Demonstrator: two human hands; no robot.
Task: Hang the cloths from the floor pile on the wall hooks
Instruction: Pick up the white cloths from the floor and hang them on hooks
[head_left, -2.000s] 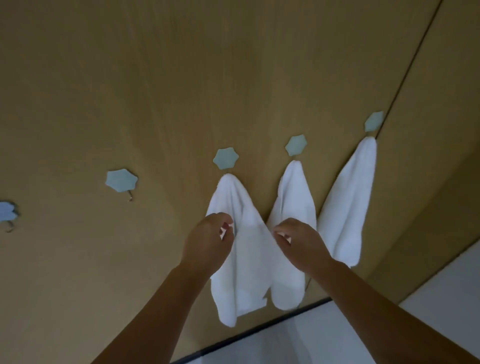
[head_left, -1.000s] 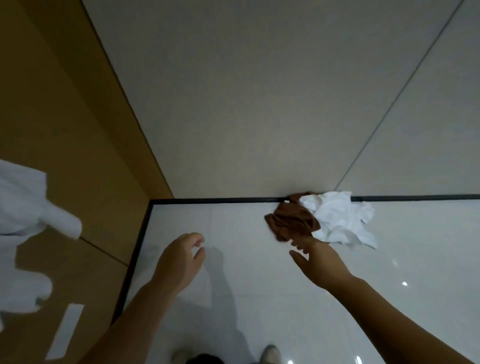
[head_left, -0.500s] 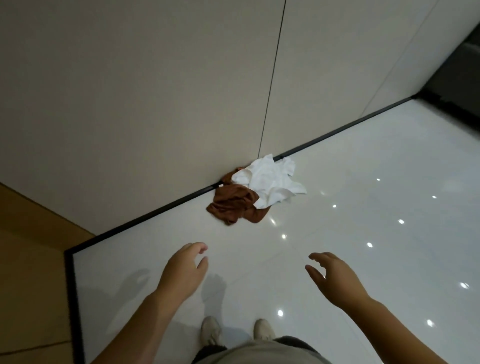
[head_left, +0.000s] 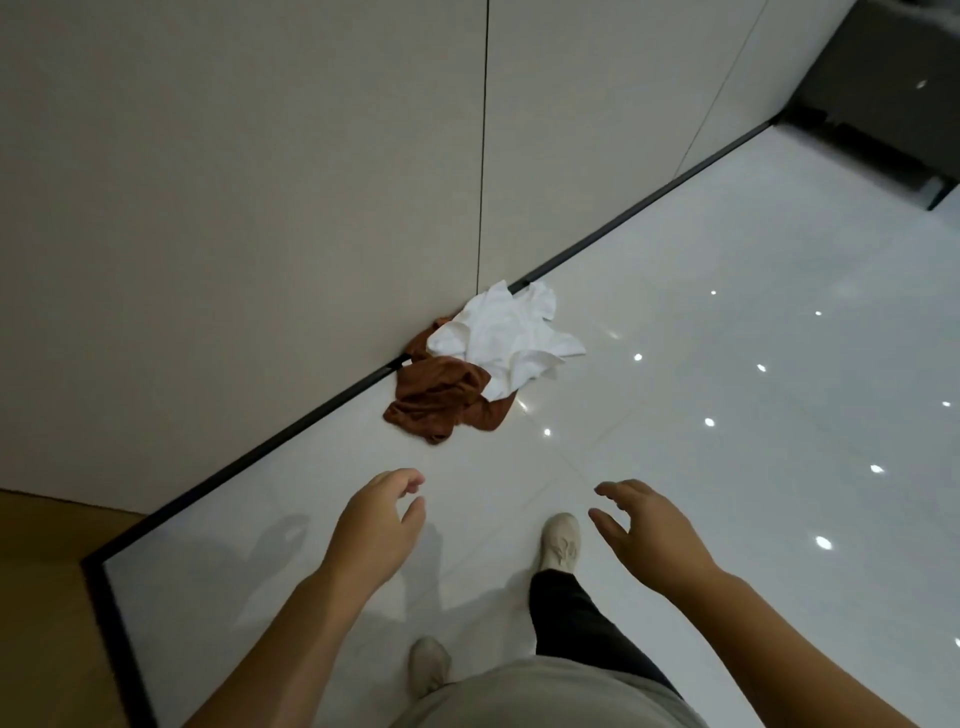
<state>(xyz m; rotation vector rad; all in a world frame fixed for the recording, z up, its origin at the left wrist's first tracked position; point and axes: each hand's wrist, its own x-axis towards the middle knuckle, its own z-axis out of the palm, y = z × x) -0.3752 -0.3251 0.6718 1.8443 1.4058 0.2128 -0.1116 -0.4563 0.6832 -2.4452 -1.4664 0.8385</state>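
Note:
A small pile of cloths lies on the glossy white floor against the base of the beige wall. It has a crumpled white cloth (head_left: 506, 340) on top and a rust-brown cloth (head_left: 441, 400) in front of it. My left hand (head_left: 376, 525) and my right hand (head_left: 647, 527) both hover empty above the floor, short of the pile, fingers loosely curved. The wall hooks and the hung cloths are out of view.
A black skirting line (head_left: 291, 431) runs along the foot of the wall. The wooden wall panel (head_left: 36, 623) shows at the lower left. My feet in pale shoes (head_left: 560, 540) stand on the tiles. A dark recess (head_left: 893, 88) is at the upper right.
The view has swung from the hooks with hung white cloths down to the floor pile. Both hands left the hung cloths and now reach empty toward the pile; one foot has stepped forward.

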